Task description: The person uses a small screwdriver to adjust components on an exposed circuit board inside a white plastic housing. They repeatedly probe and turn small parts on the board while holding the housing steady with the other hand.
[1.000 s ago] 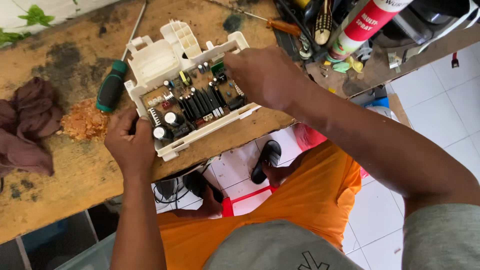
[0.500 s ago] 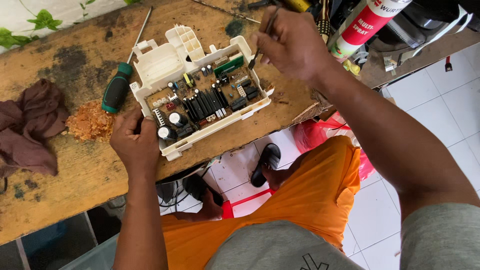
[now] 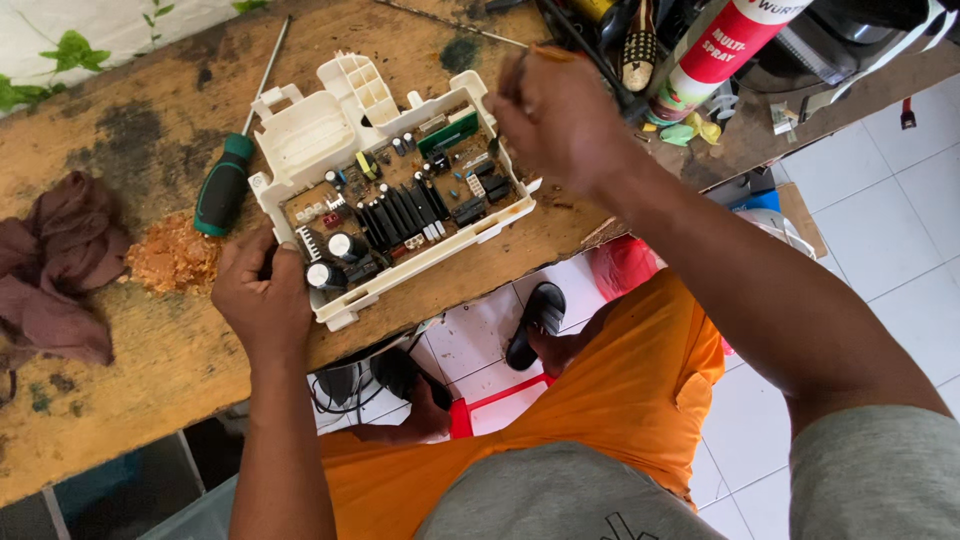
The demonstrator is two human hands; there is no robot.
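In the middle of the frame, a circuit board in a white plastic case (image 3: 395, 190) lies on the wooden bench (image 3: 120, 140). The left hand (image 3: 262, 295) grips its lower left corner. The right hand (image 3: 560, 115), upper middle, pinches an orange-handled tool (image 3: 550, 52). A green screwdriver (image 3: 228, 180) lies left.

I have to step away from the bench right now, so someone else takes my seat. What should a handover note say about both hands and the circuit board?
Left hand: grips the near left corner of the white housing, steadying it on the wooden bench.
Right hand: raised at the housing's far right corner, pinching a thin orange-handled tool; its tip is hidden.
Circuit board: seated in the housing, components exposed.
Green-handled screwdriver: lies left of the housing, untouched.
Done: board is open to view.
Left: cannot tell from here.
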